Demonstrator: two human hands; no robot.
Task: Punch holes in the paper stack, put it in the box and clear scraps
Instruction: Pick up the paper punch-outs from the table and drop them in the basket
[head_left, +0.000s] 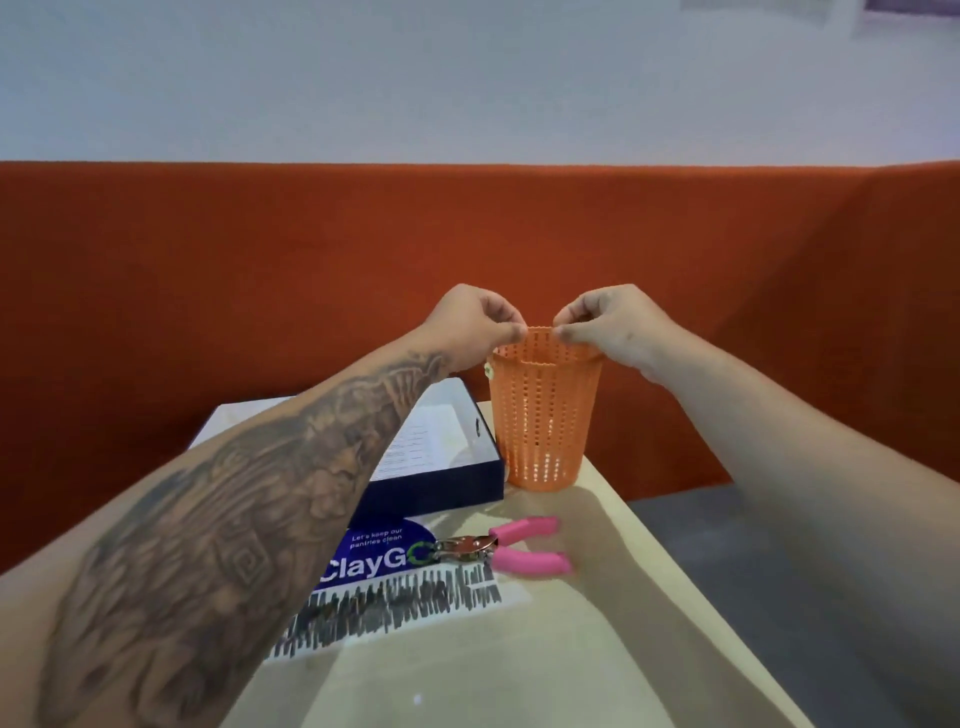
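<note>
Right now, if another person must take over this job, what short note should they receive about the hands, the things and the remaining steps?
Left hand: pinched shut above the orange mesh basket; anything held is too small to see.
Right hand: the same, fingertips over the far rim.
Paper stack: lying in the open dark box, left of the basket.
Pink-handled hole punch: set down on the table, partly on a blue printed sheet.
Done: paper boxed. Whether it is punched cannot be seen.
Left: probably finish dropping scraps into the basket, then check the table for more.
</note>
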